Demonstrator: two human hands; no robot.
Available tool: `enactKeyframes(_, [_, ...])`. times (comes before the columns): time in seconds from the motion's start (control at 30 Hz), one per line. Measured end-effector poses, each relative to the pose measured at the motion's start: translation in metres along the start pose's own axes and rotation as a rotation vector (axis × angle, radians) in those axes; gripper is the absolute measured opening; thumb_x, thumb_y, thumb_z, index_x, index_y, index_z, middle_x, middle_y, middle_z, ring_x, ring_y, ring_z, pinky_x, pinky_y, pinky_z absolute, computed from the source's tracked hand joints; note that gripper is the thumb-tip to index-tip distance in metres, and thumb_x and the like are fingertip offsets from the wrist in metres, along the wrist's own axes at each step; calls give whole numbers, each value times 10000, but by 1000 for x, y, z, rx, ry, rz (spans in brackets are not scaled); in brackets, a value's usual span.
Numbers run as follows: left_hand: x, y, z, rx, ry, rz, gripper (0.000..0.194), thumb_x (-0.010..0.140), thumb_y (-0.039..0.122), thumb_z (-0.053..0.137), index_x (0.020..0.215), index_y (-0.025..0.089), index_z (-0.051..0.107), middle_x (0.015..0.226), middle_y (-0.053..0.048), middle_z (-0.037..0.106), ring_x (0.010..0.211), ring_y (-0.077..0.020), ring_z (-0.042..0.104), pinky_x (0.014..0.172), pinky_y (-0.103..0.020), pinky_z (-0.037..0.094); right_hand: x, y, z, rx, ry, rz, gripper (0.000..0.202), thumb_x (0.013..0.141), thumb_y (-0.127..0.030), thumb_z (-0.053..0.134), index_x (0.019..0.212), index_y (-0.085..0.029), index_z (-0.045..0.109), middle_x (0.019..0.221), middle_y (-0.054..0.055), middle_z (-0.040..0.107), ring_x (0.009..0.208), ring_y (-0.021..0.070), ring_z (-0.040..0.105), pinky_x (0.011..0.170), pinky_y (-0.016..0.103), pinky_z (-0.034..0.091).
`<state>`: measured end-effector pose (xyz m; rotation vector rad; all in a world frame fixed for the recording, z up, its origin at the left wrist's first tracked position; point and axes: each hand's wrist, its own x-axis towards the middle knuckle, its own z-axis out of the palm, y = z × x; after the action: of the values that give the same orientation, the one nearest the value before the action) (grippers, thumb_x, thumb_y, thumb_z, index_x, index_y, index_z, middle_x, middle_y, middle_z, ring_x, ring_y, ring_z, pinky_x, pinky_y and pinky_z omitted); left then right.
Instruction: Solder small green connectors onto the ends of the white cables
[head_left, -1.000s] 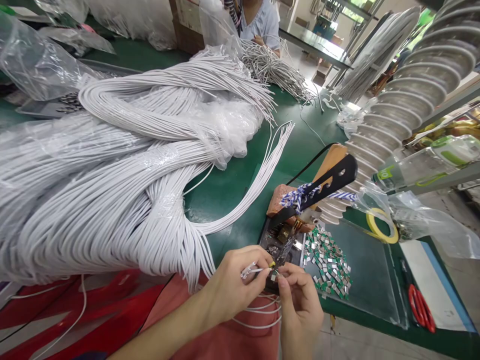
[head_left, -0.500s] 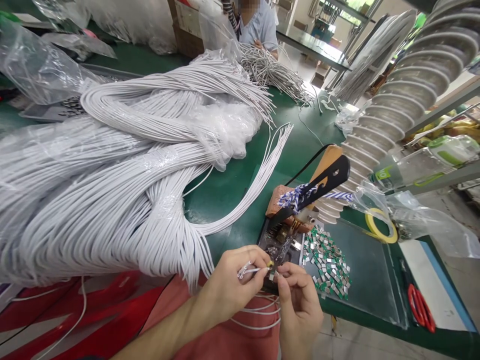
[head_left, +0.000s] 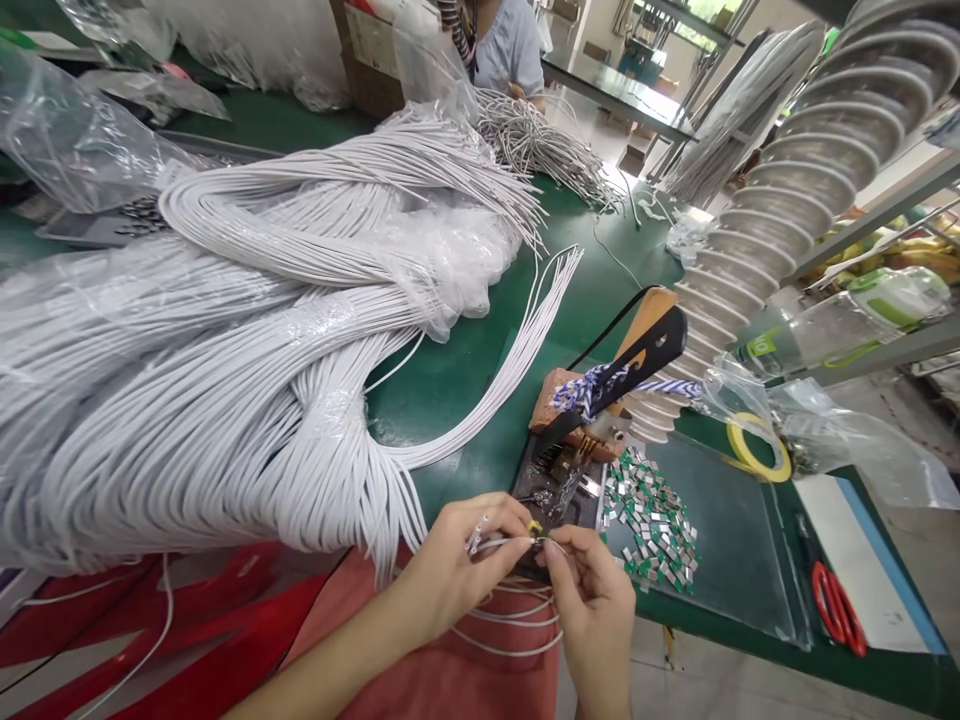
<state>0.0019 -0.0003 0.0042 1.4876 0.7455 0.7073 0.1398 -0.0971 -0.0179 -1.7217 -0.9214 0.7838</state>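
Observation:
My left hand (head_left: 469, 560) is closed on white cables (head_left: 491, 543), whose ends stick out between its fingers. Close beside it, my right hand (head_left: 589, 585) pinches something tiny at the tip of a cable; fingers partly hide it. Both hands are at the table's front edge, before a dark tray (head_left: 559, 490) that holds a small metal fixture. A brick (head_left: 550, 398) with blue and white cord around it sits at the back of the tray. Right of the tray lies a pile of small green and silver connectors (head_left: 656, 520).
Large bundles of white cable (head_left: 225, 420) cover the left side. A ribbed hose (head_left: 795, 170) comes down at right. Yellow tape (head_left: 757, 450) and red-handled scissors (head_left: 836, 610) lie at right. A person (head_left: 506, 50) sits across the table.
My right hand has moved slightly left and its fingertips are now closer to those of my left hand at the cable tip. The view has shifted a little.

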Motion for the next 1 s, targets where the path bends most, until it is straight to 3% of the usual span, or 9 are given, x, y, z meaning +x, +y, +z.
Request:
enactKeyframes(0.17, [-1, 1, -5, 89, -105, -10, 202, 869, 202, 566, 725, 146, 696, 946, -57, 600, 819, -165, 612, 742, -232, 469, 2, -7, -3, 51, -16, -24, 150, 855, -311, 651, 811, -174, 693, 752, 34, 666, 658, 152, 609, 588, 224, 481])
enactKeyframes(0.33, [-4, -5, -3, 109, -127, 56, 232, 902, 179, 526, 720, 143, 664, 929, -50, 591, 805, -153, 607, 769, -229, 467, 5, -9, -6, 206, -42, -22, 78, 816, -271, 692, 823, -194, 691, 775, 18, 643, 661, 139, 610, 594, 210, 496])
enactKeyframes(0.53, [-5, -8, 4, 130, -74, 131, 217, 895, 145, 511, 722, 138, 642, 845, -70, 669, 793, -168, 635, 742, -236, 484, 2, -5, 2, 200, 30, -7, 115, 833, -284, 685, 811, -194, 618, 709, -30, 523, 547, 91, 459, 492, 184, 375])
enactKeyframes(0.73, [-3, -1, 4, 93, -5, 97, 217, 847, 132, 541, 637, 145, 591, 771, -58, 685, 667, -145, 618, 646, -222, 478, 0, -9, 0, 226, 47, -125, 144, 890, -260, 615, 799, -213, 515, 816, -19, 464, 688, 110, 468, 596, 188, 398])
enactKeyframes(1.0, [2, 1, 2, 40, 9, 22, 230, 828, 163, 557, 600, 145, 583, 760, -43, 672, 599, -121, 570, 585, -209, 449, -1, -10, 4, 188, 24, -158, 102, 906, -229, 590, 806, -211, 597, 868, 26, 566, 820, 155, 562, 700, 225, 484])
